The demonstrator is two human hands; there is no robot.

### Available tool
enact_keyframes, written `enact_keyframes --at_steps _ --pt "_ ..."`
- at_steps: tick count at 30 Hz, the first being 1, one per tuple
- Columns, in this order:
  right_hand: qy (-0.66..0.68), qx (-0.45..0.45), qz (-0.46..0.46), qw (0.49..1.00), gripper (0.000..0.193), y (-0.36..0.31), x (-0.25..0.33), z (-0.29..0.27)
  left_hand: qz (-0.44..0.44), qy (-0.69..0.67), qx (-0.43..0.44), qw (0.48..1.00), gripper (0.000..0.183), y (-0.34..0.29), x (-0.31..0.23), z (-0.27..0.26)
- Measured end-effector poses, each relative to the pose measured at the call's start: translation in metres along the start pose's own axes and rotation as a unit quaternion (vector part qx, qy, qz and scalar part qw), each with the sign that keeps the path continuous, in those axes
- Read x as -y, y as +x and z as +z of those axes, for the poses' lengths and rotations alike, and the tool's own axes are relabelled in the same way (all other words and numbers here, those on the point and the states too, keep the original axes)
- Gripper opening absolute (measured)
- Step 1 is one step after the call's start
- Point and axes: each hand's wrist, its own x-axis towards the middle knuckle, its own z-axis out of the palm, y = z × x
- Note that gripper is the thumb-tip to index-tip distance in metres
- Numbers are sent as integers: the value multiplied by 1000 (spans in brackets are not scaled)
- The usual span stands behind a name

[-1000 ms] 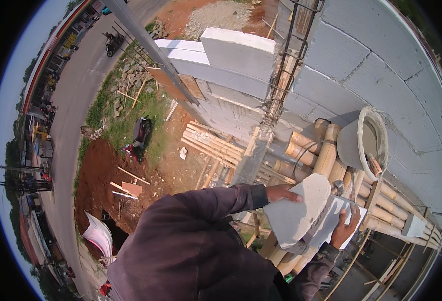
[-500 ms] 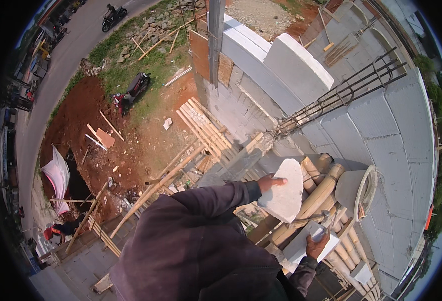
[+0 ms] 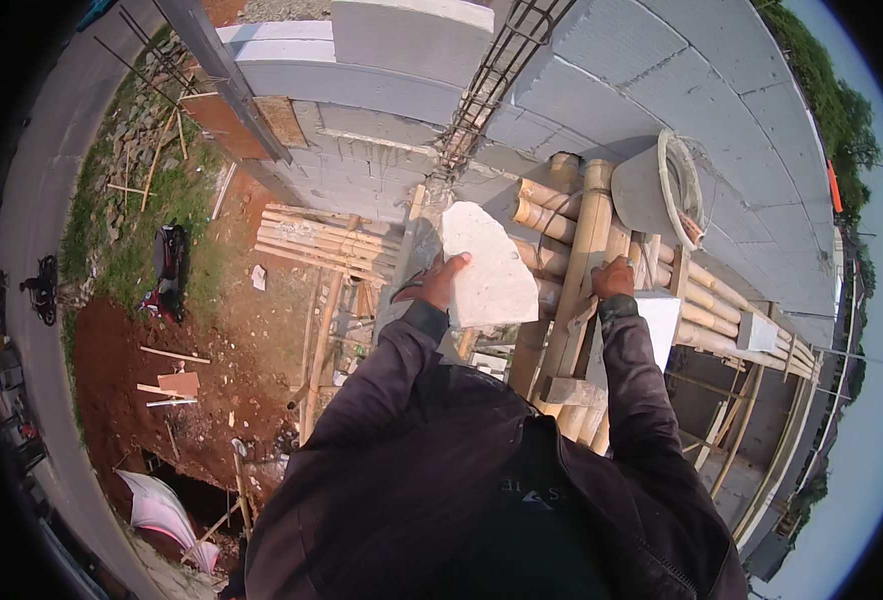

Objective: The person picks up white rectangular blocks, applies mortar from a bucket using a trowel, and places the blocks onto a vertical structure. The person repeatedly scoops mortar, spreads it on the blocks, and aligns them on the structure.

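Observation:
My left hand [image 3: 445,281] holds a broken slab of pale aerated concrete block [image 3: 485,262] by its left edge, thumb on its face. The slab's right side has a rough, slanted outline. My right hand [image 3: 613,278] is closed above the thick bamboo poles [image 3: 595,215], fingers curled. A short brownish piece [image 3: 582,309] shows just beside that fist, but what the fingers grip is hidden. Against my right forearm lies a whiter block [image 3: 660,318], partly covered by the sleeve. A cement-crusted grey bucket [image 3: 649,192] leans near the wall, beyond my right hand.
Grey block walls [image 3: 601,60] rise ahead and to the right, with a rebar cage [image 3: 501,75] between them. A small block piece [image 3: 757,332] sits on the bamboo at right. Far below at left are red soil [image 3: 121,370], a parked motorbike [image 3: 168,262] and a road.
The view has swung to the right. My right hand has left the white block and moved forward to the bamboo near the bucket. My left hand keeps hold of the broken slab.

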Motion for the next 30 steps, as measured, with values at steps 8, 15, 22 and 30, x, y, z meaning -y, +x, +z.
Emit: enact_keyframes --at_steps 8,15,22,30 --pt "-41 46 254 965 39 16 51 15 10 222 101 970 52 49 -72 63" --pt "8 78 297 952 34 32 24 -9 -103 298 178 932 57 104 -89 118" --pt "79 6 502 861 25 63 9 -21 -162 390 242 874 69 141 -88 153" --pt "209 -88 450 864 28 64 28 -51 -196 378 268 864 61 140 -109 167"
